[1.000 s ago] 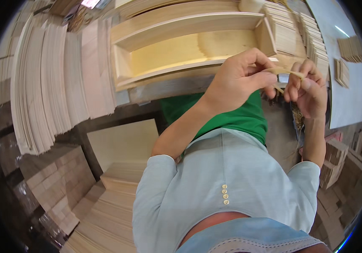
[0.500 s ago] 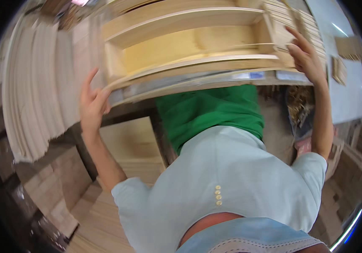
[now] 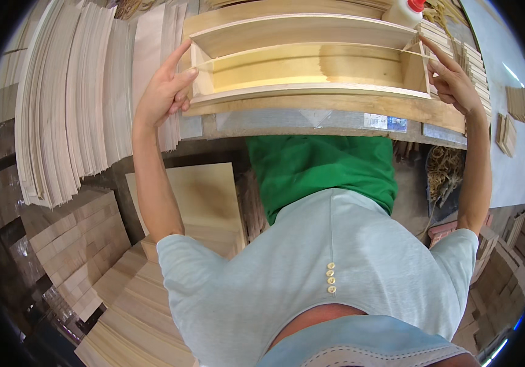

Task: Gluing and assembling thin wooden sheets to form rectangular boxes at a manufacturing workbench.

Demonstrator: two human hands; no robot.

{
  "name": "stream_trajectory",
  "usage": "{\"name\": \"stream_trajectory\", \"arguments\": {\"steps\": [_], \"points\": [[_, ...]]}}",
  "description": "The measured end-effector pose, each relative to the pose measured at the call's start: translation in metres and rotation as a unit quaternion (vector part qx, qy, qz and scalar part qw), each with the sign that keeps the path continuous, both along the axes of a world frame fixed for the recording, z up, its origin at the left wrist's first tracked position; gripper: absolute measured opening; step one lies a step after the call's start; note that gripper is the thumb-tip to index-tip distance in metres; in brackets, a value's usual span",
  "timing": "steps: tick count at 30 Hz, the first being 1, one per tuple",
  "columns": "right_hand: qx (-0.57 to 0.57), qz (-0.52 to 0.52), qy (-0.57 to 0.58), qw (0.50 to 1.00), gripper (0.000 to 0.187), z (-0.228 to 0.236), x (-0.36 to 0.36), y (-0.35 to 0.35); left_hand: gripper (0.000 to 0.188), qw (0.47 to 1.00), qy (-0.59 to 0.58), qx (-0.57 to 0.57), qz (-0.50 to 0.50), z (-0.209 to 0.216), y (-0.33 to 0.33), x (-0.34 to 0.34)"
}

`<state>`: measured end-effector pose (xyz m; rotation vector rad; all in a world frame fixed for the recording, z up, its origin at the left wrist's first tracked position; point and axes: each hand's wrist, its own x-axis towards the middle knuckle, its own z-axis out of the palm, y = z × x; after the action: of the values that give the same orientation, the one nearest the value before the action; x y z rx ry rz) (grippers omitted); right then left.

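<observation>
Nearest to us, at six o'clock, is the pale blue shirt [image 3: 336,275] with a short row of small buttons, and above it a green cloth [image 3: 323,168] that hangs below the bench edge. At seven and eight o'clock lie stacks of short wooden boards [image 3: 73,244], and a flat plywood panel [image 3: 195,196] leans just left of the green cloth.

From the shirt sleeves our two bare forearms rise toward the bench [image 3: 336,116]. Our left hand [image 3: 164,92], at eleven o'clock, is spread fairly wide: the forefinger points up along the left end of the open wooden box [image 3: 311,73], and the other fingers and thumb press against that end wall. Our right hand [image 3: 455,79], at one o'clock, is also open, with its fingertips touching the right end of the box near the upper corner. Neither hand closes around anything; both bear flat on the box ends, so the box sits between them.

The box is long, shallow and open toward us, and it rests on the bench at twelve o'clock. A thin strip runs lengthwise across its opening, and part of the inner floor looks darker and glossy.

Farther off, at ten o'clock, thin sheets of pale wood [image 3: 73,98] stand on edge in thick bundles. At one o'clock, just behind the box, stands a white bottle with a red cap [image 3: 404,11], and at two o'clock small wooden pieces [image 3: 522,104] lie on a grey surface.
</observation>
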<state>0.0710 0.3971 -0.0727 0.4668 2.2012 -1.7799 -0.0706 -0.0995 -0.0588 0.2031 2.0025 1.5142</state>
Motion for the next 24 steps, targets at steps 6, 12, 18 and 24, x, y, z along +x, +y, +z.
{"name": "stream_trajectory", "arguments": {"steps": [6,12,18,24], "points": [[-0.014,0.028,0.008,0.999,0.053,-0.006,-0.003,0.0,0.072,1.0,-0.005,0.019,-0.002,-0.003,0.003,-0.005],[-0.008,0.011,0.006,1.0,0.055,-0.014,-0.003,0.002,0.08,0.999,-0.001,0.018,0.027,-0.004,0.003,-0.009],[-0.012,0.026,0.024,0.999,0.056,-0.011,-0.008,-0.001,0.082,1.0,0.009,0.0,0.004,-0.004,0.005,-0.015],[-0.01,0.05,0.042,0.998,0.058,-0.015,-0.01,0.008,0.089,1.0,-0.016,-0.016,-0.022,-0.001,0.007,-0.022]]}}
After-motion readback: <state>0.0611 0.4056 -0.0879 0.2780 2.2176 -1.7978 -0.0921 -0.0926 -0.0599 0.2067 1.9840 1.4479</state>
